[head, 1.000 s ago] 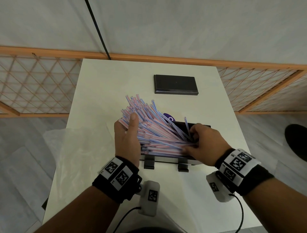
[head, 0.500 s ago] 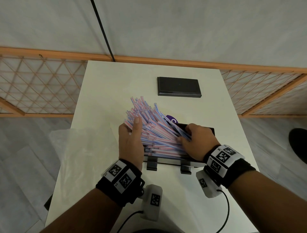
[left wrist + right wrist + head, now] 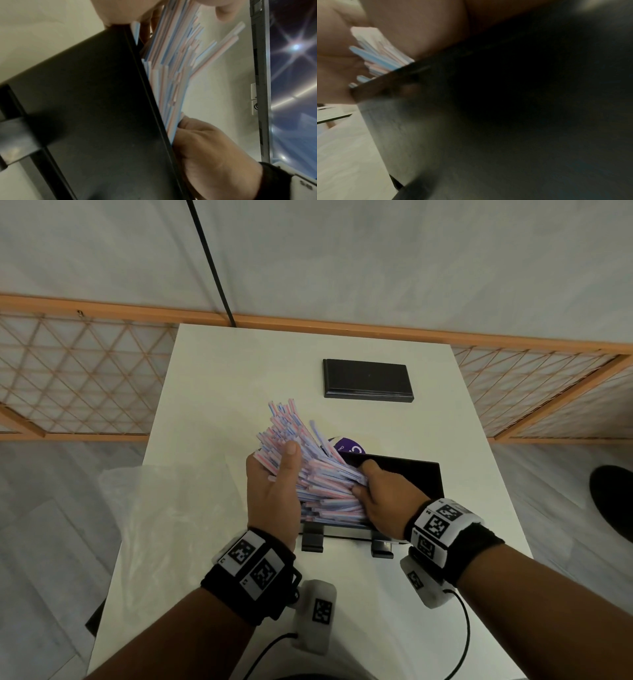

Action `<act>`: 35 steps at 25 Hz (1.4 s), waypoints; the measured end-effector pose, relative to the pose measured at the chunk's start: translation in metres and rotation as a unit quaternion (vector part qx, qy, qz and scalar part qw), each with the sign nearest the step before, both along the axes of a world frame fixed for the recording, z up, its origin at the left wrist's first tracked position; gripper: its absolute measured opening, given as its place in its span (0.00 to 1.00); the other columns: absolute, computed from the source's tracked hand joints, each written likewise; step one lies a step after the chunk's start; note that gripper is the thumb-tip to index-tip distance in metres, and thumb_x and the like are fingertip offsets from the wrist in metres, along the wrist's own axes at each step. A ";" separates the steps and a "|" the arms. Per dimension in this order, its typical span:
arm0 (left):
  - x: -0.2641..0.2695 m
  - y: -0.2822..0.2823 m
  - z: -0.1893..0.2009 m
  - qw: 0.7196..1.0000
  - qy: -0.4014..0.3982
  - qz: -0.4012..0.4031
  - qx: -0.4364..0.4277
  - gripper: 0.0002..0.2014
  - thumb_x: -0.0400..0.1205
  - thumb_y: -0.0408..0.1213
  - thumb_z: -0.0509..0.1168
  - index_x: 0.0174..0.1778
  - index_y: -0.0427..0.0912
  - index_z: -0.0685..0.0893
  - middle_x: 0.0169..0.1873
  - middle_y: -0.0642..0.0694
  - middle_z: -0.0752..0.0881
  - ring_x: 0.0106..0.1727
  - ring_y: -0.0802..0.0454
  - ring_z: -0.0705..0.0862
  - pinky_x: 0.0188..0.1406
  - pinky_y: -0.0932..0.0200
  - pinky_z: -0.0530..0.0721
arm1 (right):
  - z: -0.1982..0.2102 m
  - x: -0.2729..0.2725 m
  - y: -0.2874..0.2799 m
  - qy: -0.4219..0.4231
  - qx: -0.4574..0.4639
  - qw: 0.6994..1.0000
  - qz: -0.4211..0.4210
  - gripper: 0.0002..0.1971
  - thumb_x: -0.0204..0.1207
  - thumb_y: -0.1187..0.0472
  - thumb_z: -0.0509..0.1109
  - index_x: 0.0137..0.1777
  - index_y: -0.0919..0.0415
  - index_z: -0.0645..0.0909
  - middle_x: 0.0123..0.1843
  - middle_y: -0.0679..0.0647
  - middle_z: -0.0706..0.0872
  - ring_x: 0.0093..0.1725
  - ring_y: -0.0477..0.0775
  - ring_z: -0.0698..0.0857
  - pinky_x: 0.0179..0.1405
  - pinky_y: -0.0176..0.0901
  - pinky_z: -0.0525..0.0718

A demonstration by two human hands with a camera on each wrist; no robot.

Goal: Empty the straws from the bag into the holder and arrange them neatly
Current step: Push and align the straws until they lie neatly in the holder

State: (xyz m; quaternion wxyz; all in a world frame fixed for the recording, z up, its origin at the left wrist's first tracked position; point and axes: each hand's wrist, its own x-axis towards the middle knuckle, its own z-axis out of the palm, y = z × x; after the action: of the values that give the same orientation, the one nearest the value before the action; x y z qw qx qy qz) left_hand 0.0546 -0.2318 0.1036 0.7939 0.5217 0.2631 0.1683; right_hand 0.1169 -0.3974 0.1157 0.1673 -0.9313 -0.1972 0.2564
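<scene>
Pink, blue and white paper-wrapped straws (image 3: 310,470) lie in a thick, untidy bundle with their near ends down in the black holder (image 3: 407,479) and their far ends fanned up and out to the far left, well above its rim. From the left wrist view the straws (image 3: 173,75) stand just behind the holder's dark front wall (image 3: 96,108), some splayed away from the rest.

On the bundle's left side, the left hand (image 3: 274,494) cups it — thumb laid along the top of the straws, fingers under or behind them and hidden from the head view. Against the bundle's right side, the right hand (image 3: 387,498) has its fingers curled in among the straws inside the holder; how tightly they close cannot be told. In the right wrist view, blurred and dark, a few straw ends (image 3: 380,56) show above the holder's edge (image 3: 436,83) between parts of the hand.

Two small black feet jut from the holder's near side, and it stands on a white table (image 3: 219,378). A crumpled clear plastic bag (image 3: 171,515) lies on the table to the left of the hands, touching neither. Just beyond the holder a purple round label (image 3: 349,447) peeks out — its print too small to read. Farther off lies a black rectangular lid (image 3: 367,379), flat on the table. Behind the table runs an orange wooden lattice rail (image 3: 68,378).
</scene>
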 end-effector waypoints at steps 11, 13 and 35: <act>-0.001 0.003 0.002 0.998 0.008 -0.008 0.059 0.39 0.66 0.59 0.79 0.64 0.36 0.78 0.57 0.42 0.90 0.57 0.46 0.92 0.59 0.36 0.89 | 0.018 -0.010 0.013 -0.062 0.106 0.992 0.016 0.11 0.75 0.67 0.66 0.55 0.55 0.73 0.49 0.48 0.80 0.47 0.54 0.78 0.45 0.41 0.70; -0.004 0.004 0.002 0.998 0.002 -0.018 0.068 0.40 0.67 0.58 0.81 0.66 0.34 0.77 0.55 0.44 0.90 0.54 0.55 0.91 0.54 0.51 0.91 | 0.023 -0.010 -0.001 -0.047 0.136 0.989 -0.016 0.12 0.75 0.61 0.69 0.57 0.53 0.75 0.49 0.47 0.84 0.47 0.52 0.82 0.47 0.43 0.75; 0.005 0.009 0.007 0.998 -0.020 0.045 0.039 0.22 0.83 0.41 0.72 0.65 0.30 0.75 0.47 0.48 0.86 0.38 0.70 0.87 0.42 0.71 0.84 | -0.001 -0.002 0.009 -0.047 0.117 0.985 0.117 0.19 0.80 0.46 0.67 0.63 0.58 0.77 0.52 0.48 0.74 0.50 0.47 0.73 0.51 0.37 0.71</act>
State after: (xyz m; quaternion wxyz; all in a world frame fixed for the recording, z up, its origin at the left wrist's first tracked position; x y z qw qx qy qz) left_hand 0.0596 -0.2227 0.1106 0.7698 0.5365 0.2633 0.2241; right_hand 0.1154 -0.3888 0.1144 0.2343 -0.8868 -0.3415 0.2052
